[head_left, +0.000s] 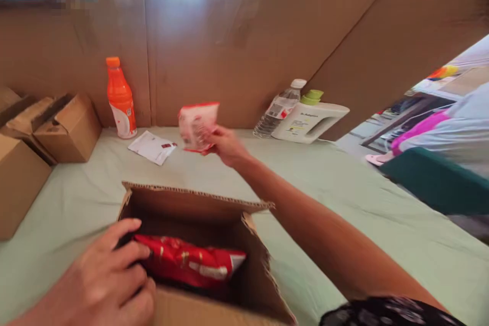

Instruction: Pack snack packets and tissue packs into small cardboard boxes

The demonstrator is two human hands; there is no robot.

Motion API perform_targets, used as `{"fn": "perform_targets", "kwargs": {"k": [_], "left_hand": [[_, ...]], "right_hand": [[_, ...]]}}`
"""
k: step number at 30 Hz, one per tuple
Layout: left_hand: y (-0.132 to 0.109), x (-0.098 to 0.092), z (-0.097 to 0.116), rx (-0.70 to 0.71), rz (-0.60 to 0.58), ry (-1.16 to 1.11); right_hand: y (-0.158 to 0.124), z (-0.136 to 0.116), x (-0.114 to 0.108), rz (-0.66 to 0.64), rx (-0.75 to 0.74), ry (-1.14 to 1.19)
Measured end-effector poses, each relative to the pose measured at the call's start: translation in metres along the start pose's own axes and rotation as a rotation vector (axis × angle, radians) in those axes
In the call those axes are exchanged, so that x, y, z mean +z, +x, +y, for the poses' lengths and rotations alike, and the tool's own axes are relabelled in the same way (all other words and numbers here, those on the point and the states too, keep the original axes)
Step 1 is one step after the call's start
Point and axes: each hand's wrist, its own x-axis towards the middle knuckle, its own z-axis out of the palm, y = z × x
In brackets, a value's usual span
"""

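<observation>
Held up past the far rim of the box, a small pink-and-white packet [196, 126] with red edges is pinched in my right hand [226, 145]. The print on it is blurred. My left hand [114, 275] has its fingers bent over the left front edge of an open cardboard box [198, 194], gripping it; the thumb cannot be seen clearly. Inside the box lies a shiny red packet [191, 261] with gold marks, close by my left fingertips. A flat white sachet [152, 147] rests on the pale green cloth, left of the pink-and-white packet.
An orange bottle [121, 99] stands at the back left beside several cardboard boxes [69, 132]. Toward the back right, a clear plastic bottle [280, 109] leans against a white jug [311, 121] with a green cap. A cardboard wall [229, 56] runs behind them. Another person [451, 127] is at the right.
</observation>
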Motion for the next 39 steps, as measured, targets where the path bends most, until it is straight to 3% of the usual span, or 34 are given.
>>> {"fn": "perform_targets", "kwargs": {"k": [2,3,5,8,12,15,17,20,22,24,26,27,29,32,35,37,39], "left_hand": [[0.007,-0.007,0.006,-0.011,-0.032,-0.053],[0.010,-0.011,0.008,-0.035,-0.071,-0.079],[0.015,-0.019,0.011,-0.069,-0.137,-0.101],[0.017,-0.024,0.015,-0.058,-0.110,-0.011],[0.008,-0.020,0.020,-0.078,-0.062,0.172],[-0.003,-0.017,0.021,-0.066,-0.025,0.237],[-0.008,-0.016,0.021,-0.047,-0.006,0.257],[-0.010,-0.016,0.020,-0.038,0.022,0.262],[-0.011,-0.015,0.019,-0.040,0.052,0.232],[-0.011,-0.012,0.017,-0.039,0.092,0.187],[-0.013,-0.009,0.016,-0.048,0.111,0.153],[-0.013,-0.008,0.016,-0.052,0.109,0.145],[-0.015,-0.004,0.015,-0.049,0.112,0.135],[-0.017,0.003,0.012,-0.033,0.182,0.113],[-0.017,0.012,0.009,-0.024,0.318,0.112],[-0.016,0.018,0.007,-0.011,0.377,0.121],[-0.016,0.026,0.004,-0.028,0.418,0.118]], "right_hand": [[-0.045,-0.029,-0.036,0.058,-0.027,0.180],[-0.066,-0.046,-0.051,0.133,-0.056,0.389],[-0.105,-0.083,-0.073,0.203,-0.114,0.616],[-0.149,-0.127,-0.081,0.142,-0.222,0.543],[-0.172,-0.164,-0.065,-0.226,-0.331,-0.079],[-0.170,-0.180,-0.044,-0.401,-0.223,-0.659],[-0.164,-0.184,-0.024,-0.477,-0.122,-0.917],[-0.154,-0.179,0.008,-0.557,-0.128,-1.035],[-0.148,-0.172,0.027,-0.702,-0.173,-1.027],[-0.144,-0.168,0.039,-0.879,-0.175,-1.014],[-0.142,-0.171,0.040,-0.961,-0.169,-1.002],[-0.142,-0.175,0.036,-0.932,-0.182,-0.988],[-0.139,-0.186,0.020,-0.757,-0.237,-0.910],[-0.121,-0.190,-0.016,-0.299,-0.334,-0.652],[-0.077,-0.162,-0.036,0.090,-0.378,-0.405],[-0.039,-0.129,-0.027,0.124,-0.318,-0.425],[-0.003,-0.091,0.002,-0.014,-0.223,-0.545]]}}
